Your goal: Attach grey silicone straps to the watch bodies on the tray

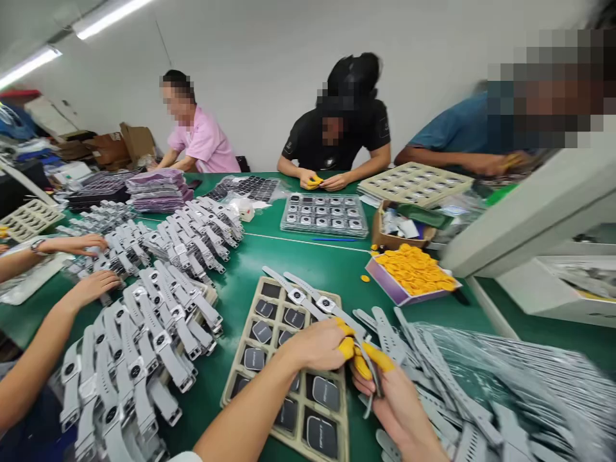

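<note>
My left hand, with yellow finger cots, is closed in a pinch over the far right edge of a beige tray. Against it, my right hand, also in finger cots, grips a grey watch strap. What sits between the fingertips is partly hidden. Dark square watch faces lie in the tray's compartments. Two strapped watches rest across its far end. Right of my hands, loose grey watch straps are piled beside a clear plastic bag.
Rows of grey strapped watches fill the left side, where a co-worker's hands reach in. A box of yellow finger cots stands ahead right. Beyond are a clear tray of watches, another beige tray and several seated co-workers. A white post slants at right.
</note>
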`<move>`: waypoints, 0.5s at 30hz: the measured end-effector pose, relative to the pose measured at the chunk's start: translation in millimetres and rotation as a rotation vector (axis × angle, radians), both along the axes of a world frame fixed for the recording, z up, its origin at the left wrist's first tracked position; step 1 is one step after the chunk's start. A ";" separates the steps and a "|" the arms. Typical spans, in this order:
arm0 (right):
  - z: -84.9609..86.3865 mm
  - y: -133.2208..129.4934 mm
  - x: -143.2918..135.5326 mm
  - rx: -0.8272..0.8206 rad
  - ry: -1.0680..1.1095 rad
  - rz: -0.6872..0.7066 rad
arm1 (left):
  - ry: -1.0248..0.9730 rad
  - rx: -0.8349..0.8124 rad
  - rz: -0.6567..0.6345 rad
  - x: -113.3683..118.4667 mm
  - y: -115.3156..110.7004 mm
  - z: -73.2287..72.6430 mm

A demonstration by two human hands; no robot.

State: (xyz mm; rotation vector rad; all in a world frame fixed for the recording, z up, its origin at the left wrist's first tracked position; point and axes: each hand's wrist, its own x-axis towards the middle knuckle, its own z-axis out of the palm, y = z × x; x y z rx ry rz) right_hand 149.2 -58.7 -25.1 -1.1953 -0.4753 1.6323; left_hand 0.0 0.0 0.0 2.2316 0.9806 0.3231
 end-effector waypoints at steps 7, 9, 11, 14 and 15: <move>-6.7 0.0 -5.5 0.050 0.043 -0.015 | -0.252 -0.185 0.050 -11.4 4.3 -7.2; -4.1 0.0 -6.7 0.053 0.080 -0.017 | -0.277 -0.204 0.057 -12.6 4.9 -9.0; -1.2 0.6 -7.2 0.046 0.131 -0.035 | -0.291 -0.212 0.062 -12.0 3.9 -8.3; -0.6 1.7 -6.4 0.039 0.171 -0.070 | -0.287 -0.210 0.073 -8.5 0.7 -2.8; -1.5 2.0 -6.1 0.035 0.162 -0.080 | -0.265 -0.200 0.078 -7.0 -0.4 -0.6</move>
